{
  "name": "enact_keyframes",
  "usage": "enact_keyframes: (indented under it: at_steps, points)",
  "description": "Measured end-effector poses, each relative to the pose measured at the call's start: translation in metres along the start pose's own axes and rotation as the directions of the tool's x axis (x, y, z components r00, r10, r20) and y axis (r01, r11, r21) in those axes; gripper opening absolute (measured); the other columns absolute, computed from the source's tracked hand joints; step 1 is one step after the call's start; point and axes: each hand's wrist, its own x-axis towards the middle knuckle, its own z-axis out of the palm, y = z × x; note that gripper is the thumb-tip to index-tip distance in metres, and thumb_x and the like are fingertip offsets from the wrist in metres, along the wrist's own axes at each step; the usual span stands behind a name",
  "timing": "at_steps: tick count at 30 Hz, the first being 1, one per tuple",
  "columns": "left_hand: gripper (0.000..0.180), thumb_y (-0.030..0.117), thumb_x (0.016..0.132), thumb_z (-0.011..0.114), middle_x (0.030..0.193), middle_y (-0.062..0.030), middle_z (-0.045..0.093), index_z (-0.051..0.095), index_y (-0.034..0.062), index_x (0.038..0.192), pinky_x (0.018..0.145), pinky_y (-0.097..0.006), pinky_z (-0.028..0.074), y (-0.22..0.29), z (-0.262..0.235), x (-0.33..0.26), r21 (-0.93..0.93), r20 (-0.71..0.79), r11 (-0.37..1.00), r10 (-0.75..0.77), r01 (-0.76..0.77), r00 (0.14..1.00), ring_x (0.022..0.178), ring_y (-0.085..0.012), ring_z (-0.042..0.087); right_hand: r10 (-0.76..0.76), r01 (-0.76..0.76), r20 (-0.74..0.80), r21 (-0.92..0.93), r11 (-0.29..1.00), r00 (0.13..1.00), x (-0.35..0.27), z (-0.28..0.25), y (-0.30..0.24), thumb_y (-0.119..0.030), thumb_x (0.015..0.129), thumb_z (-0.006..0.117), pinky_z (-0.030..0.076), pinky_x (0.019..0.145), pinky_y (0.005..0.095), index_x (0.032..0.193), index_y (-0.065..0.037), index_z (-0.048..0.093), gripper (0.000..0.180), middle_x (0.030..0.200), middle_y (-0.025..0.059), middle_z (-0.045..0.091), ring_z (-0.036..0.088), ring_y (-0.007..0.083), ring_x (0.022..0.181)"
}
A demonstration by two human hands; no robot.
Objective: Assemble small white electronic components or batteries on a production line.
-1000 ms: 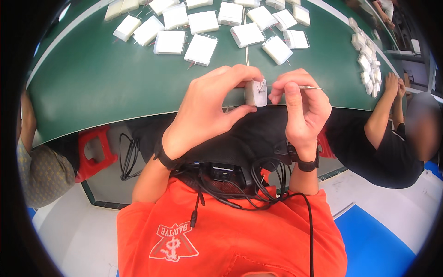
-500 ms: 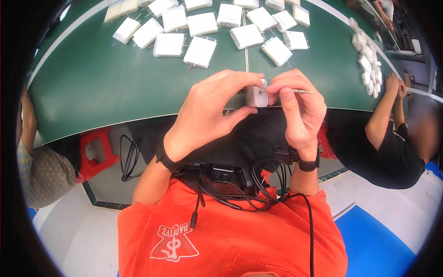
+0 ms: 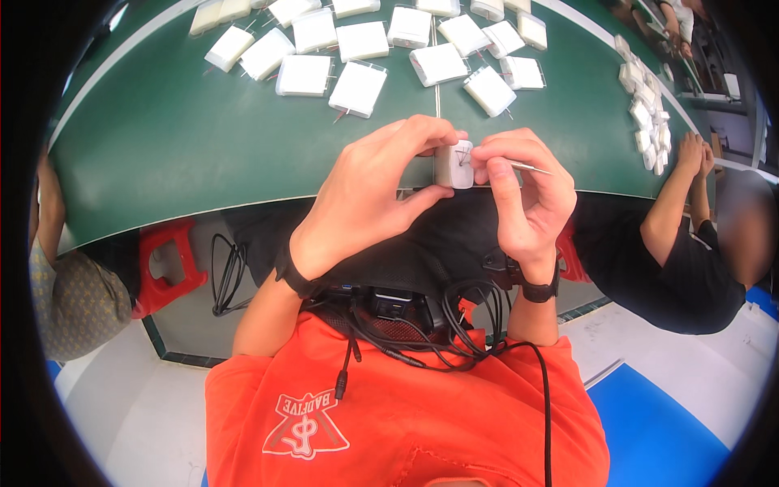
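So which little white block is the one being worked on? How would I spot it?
Find the green table with white blocks lying flat along its far side. Come to the near edge: the small white block is pinched in the left hand, right hand touching it. It alone is off the table.

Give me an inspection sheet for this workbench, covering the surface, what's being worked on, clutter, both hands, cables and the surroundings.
Surface: green table with a pale edge strip.
Job's things: small white block pinched between thumb and fingers; thin metal pin at its face.
Clutter: flat white blocks spread along the far side; a pile of smaller white pieces at the right.
Hands: left hand grips the small white block; right hand holds the thin metal pin against it.
Cables: black cables looped over the orange shirt; another black cable hangs under the table.
Surroundings: red stool at left; co-worker in black at right; blue floor patch.
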Motion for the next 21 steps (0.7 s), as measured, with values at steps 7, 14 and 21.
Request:
enact_keyframes:
  at_steps: [7,14,21]
  points:
    - [0.056,-0.006,0.077,0.091,0.13,-0.0135,0.076,0.068,-0.0004,0.127,0.105,-0.037,0.063,0.0008,0.0013,0.0016,-0.014,-0.004,1.0,-0.013,0.013,1.0,0.116,-0.0281,0.078,-0.012,0.011,-0.021,-0.005,1.0,1.0,-0.0018,-0.0055,-0.0009,0.008,0.096,0.068,0.06,0.078,0.0332,0.104,0.005,0.075,0.012,0.098,0.015,0.079,0.075,0.0244,0.085]
    - [0.055,-0.006,0.076,0.091,0.131,-0.011,0.077,0.073,0.0021,0.127,0.1,-0.036,0.064,0.0016,-0.0014,0.0017,0.06,0.01,0.998,0.034,-0.035,0.999,0.112,-0.0266,0.078,-0.001,0.0,-0.012,-0.038,0.999,1.0,0.0012,0.0002,0.001,0.008,0.098,0.068,0.059,0.076,0.0312,0.104,0.005,0.075,0.011,0.099,0.0151,0.079,0.075,0.023,0.085]
    - [0.067,-0.005,0.076,0.091,0.132,-0.0114,0.079,0.061,0.0032,0.136,0.102,-0.036,0.062,0.001,0.0018,0.0025,0.009,-0.011,1.0,0.018,-0.018,1.0,0.121,-0.0288,0.078,-0.085,0.081,-0.059,-0.06,0.995,0.995,0.0062,-0.0081,0.0047,-0.003,0.109,0.06,0.057,0.078,0.0312,0.103,0.004,0.071,0.014,0.1,0.0142,0.075,0.067,0.0193,0.079]
